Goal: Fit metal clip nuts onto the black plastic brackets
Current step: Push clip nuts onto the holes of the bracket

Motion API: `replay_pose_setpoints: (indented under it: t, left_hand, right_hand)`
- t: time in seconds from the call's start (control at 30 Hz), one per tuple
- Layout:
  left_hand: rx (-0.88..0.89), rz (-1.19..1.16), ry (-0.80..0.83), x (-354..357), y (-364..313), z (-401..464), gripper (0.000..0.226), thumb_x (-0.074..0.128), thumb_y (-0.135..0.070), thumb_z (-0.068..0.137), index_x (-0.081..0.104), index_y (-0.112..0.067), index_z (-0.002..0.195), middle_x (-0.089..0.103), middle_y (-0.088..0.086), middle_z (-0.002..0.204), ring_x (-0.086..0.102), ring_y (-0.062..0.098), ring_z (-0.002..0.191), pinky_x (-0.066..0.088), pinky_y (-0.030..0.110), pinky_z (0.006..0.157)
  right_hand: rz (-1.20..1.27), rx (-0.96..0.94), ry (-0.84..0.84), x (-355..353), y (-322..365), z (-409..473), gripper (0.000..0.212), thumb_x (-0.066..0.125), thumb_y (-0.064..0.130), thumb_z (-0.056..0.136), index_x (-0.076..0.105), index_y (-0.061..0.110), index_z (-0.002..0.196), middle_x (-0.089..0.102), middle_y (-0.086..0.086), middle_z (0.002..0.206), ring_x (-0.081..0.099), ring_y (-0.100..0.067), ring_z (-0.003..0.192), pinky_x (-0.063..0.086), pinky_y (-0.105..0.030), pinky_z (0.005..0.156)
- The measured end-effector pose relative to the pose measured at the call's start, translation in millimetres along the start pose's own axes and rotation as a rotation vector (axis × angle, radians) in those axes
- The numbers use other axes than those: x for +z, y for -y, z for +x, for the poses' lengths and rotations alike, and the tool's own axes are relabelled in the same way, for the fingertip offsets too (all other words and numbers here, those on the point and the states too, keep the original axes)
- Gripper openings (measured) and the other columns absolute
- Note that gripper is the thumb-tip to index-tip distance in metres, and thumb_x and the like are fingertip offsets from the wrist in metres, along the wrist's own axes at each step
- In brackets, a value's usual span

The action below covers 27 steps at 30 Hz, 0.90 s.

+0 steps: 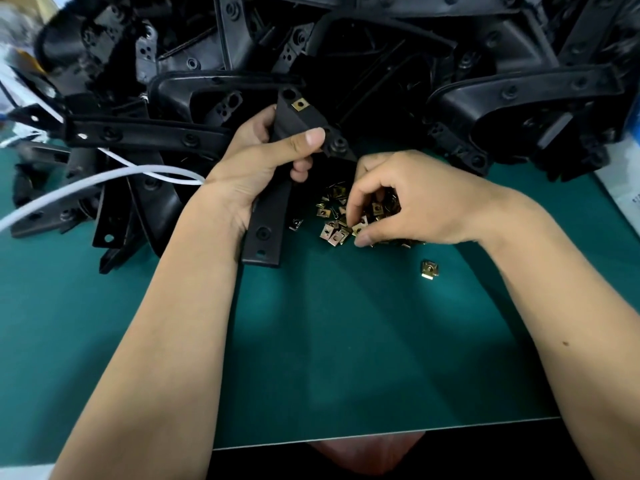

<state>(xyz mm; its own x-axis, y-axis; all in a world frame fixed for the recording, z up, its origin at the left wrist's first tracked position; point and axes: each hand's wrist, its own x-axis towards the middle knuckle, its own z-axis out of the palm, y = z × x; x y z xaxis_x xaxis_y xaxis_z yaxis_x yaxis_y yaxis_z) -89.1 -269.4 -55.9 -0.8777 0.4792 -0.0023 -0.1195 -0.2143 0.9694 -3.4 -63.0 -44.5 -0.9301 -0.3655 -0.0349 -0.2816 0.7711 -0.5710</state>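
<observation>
Both bare forearms reach forward from the near edge, hands close together but apart.
Left hand (256, 161): fingers curled, thumb laid flat across the top, gripping; wrist roughly straight. Right hand (412, 199): palm down, knuckles raised, fingers curled downward, thumb and index fingertip (350, 216) drawn together in a pinch.

No legible text or labels.

A long black plastic bracket (277, 188) stood tilted above the surface, one brass-coloured clip nut (300, 105) already fitted at its far end. Loose clip nuts (337, 225) lay heaped just right of it; one stray nut (430, 269) lay nearer.
</observation>
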Motion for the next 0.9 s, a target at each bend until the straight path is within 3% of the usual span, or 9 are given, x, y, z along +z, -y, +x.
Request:
replay_pose_setpoints:
  t: [0.17,0.33,0.43,0.5,0.63,0.73,0.9]
  left_hand:
    - [-0.032,0.009,0.055,-2,2,1,0.024,0.071,-0.005,0.084,0.056,-0.007,0.102,0.064,0.000,0.078,0.044,0.008,0.055,0.036,0.019,0.051]
    - [-0.054,0.053,0.218,-4,2,1,0.030,0.074,0.002,0.080,0.056,-0.009,0.101,0.060,0.003,0.077,0.045,0.008,0.054,0.035,0.020,0.050]
    - [-0.068,0.074,0.283,-3,4,1,0.042,0.082,0.005,0.074,0.056,-0.010,0.104,0.063,0.003,0.081,0.047,0.009,0.056,0.036,0.020,0.050]
    - [-0.070,0.095,0.278,-3,4,1,0.039,0.078,0.004,0.076,0.057,-0.011,0.105,0.064,0.002,0.083,0.047,0.010,0.057,0.037,0.020,0.050]
    - [-0.068,0.073,0.301,-4,4,1,0.056,0.093,-0.012,0.064,0.057,-0.010,0.107,0.064,0.005,0.088,0.049,0.010,0.058,0.038,0.020,0.050]
    - [-0.065,0.078,0.314,-4,3,0,0.062,0.096,-0.021,0.060,0.057,-0.010,0.108,0.064,0.008,0.090,0.048,0.011,0.059,0.038,0.020,0.051]
    - [-0.043,0.093,0.303,-3,3,0,0.047,0.085,-0.009,0.068,0.057,-0.011,0.105,0.062,0.007,0.089,0.047,0.012,0.059,0.037,0.020,0.050]
  right_hand:
    - [0.159,-0.003,-0.079,-2,-6,0,0.014,0.087,0.019,0.082,0.074,0.023,0.085,0.071,0.012,0.080,0.063,0.004,0.067,0.044,-0.008,0.064]
    - [0.677,0.052,-0.354,-2,-10,4,0.007,0.076,0.005,0.091,0.075,0.010,0.095,0.074,-0.004,0.078,0.065,-0.014,0.066,0.049,-0.022,0.057]
    - [0.903,0.111,-0.400,-2,-14,4,0.012,0.070,0.005,0.096,0.078,0.011,0.102,0.072,-0.005,0.078,0.061,-0.013,0.067,0.048,-0.020,0.057]
    - [0.942,0.126,-0.359,-1,-14,4,0.017,0.065,0.003,0.099,0.078,0.010,0.108,0.072,-0.006,0.080,0.061,-0.013,0.070,0.049,-0.019,0.059]
    - [0.926,0.094,-0.322,-1,-11,4,0.024,0.064,0.000,0.098,0.073,0.008,0.119,0.073,-0.010,0.082,0.063,-0.015,0.068,0.049,-0.020,0.057]
    - [0.933,0.084,-0.333,-2,-8,3,0.015,0.065,0.000,0.097,0.073,0.006,0.109,0.075,-0.010,0.081,0.066,-0.017,0.067,0.048,-0.021,0.054]
    - [1.012,0.114,-0.289,-5,-6,0,0.006,0.064,0.003,0.099,0.067,0.008,0.100,0.076,-0.010,0.086,0.072,-0.021,0.075,0.051,-0.020,0.052]
